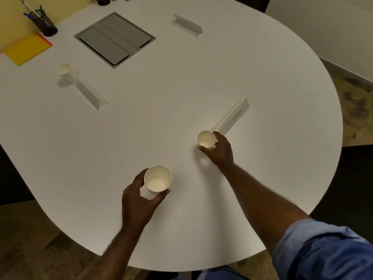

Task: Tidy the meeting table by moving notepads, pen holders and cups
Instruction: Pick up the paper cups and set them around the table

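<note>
Now we hold one white paper cup [157, 179] in our left hand [139, 203] and another small white paper cup [206, 139] in our right hand [219, 151], fingers curled around each, near the white round surface [181, 87]. A third paper cup [64, 69], the yellow notepad [27, 49] and the black mesh pen holder [45, 24] are, we judge, still to tidy.

Dim warm overhead light; soft shadows on table [181, 87]; wide-angle bending, soft blur at edges.

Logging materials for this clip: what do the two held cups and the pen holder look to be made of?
Cup in left hand and cup in right hand: likely paper, matte off-white, with thin rolled rims and plain walls. Pen holder: dark and see-through in places, probably metal mesh or tinted plastic; too blurred to settle.
</note>
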A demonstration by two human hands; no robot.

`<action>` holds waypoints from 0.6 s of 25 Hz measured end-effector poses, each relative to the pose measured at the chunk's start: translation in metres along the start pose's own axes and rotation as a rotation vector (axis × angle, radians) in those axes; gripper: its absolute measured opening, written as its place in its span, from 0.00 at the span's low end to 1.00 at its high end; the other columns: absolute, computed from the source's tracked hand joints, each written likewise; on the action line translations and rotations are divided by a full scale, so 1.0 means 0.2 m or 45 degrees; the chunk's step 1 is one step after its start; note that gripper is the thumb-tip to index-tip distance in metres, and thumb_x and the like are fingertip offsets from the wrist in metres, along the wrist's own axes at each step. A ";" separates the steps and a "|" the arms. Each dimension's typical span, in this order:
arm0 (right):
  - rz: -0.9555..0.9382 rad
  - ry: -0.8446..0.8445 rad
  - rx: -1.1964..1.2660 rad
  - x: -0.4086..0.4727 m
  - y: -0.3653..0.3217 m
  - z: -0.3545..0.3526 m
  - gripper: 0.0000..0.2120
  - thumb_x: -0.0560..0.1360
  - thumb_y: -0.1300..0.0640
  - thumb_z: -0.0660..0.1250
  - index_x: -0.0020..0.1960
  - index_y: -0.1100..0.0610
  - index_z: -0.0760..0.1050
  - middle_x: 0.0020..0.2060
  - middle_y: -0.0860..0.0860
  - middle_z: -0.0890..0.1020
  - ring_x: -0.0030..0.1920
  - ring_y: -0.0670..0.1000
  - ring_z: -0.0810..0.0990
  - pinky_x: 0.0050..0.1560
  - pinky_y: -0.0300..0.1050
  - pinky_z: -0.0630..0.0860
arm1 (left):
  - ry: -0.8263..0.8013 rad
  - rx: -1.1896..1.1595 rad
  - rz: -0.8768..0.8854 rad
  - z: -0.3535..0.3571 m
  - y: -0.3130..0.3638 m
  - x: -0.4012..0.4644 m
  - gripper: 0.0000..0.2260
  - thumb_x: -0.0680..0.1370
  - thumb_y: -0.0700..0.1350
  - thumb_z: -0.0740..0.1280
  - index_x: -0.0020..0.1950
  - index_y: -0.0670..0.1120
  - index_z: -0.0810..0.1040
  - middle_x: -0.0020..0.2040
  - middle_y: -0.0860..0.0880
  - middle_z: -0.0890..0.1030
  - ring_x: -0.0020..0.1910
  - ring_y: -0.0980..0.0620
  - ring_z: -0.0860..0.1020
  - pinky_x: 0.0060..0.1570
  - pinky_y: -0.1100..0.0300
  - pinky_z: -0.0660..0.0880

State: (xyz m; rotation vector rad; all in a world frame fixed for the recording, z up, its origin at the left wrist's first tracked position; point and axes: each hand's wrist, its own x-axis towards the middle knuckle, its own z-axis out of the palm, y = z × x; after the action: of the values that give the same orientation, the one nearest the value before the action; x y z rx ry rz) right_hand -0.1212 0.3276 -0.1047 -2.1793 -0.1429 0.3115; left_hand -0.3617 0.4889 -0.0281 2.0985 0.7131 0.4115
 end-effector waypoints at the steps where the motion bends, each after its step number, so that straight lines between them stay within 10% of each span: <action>1: 0.002 -0.020 0.007 0.00 0.01 0.00 0.42 0.63 0.46 0.80 0.71 0.57 0.68 0.65 0.54 0.76 0.65 0.55 0.75 0.63 0.55 0.74 | -0.001 0.001 0.008 0.00 0.00 0.00 0.32 0.60 0.58 0.79 0.62 0.61 0.73 0.57 0.71 0.76 0.56 0.69 0.75 0.51 0.70 0.70; 8: 0.041 0.034 0.050 -0.16 0.03 -0.07 0.52 0.62 0.44 0.81 0.77 0.54 0.57 0.69 0.52 0.69 0.65 0.54 0.74 0.63 0.54 0.74 | -0.047 -0.015 0.093 -0.04 0.02 -0.02 0.32 0.61 0.57 0.80 0.62 0.62 0.72 0.57 0.71 0.76 0.56 0.69 0.75 0.51 0.79 0.67; 15: -0.113 0.294 0.193 -0.69 -0.12 -0.19 0.29 0.70 0.46 0.75 0.67 0.50 0.69 0.60 0.42 0.72 0.53 0.43 0.76 0.48 0.28 0.70 | -0.233 -0.119 0.267 -0.04 0.09 -0.07 0.31 0.62 0.60 0.78 0.62 0.65 0.71 0.57 0.71 0.76 0.57 0.68 0.75 0.52 0.78 0.67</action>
State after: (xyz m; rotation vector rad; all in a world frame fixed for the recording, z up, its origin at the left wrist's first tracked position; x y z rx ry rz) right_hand -0.2429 0.2816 -0.0397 -2.0342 -0.0830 0.0184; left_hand -0.3702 0.4776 -0.0097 2.0970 0.3624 0.3536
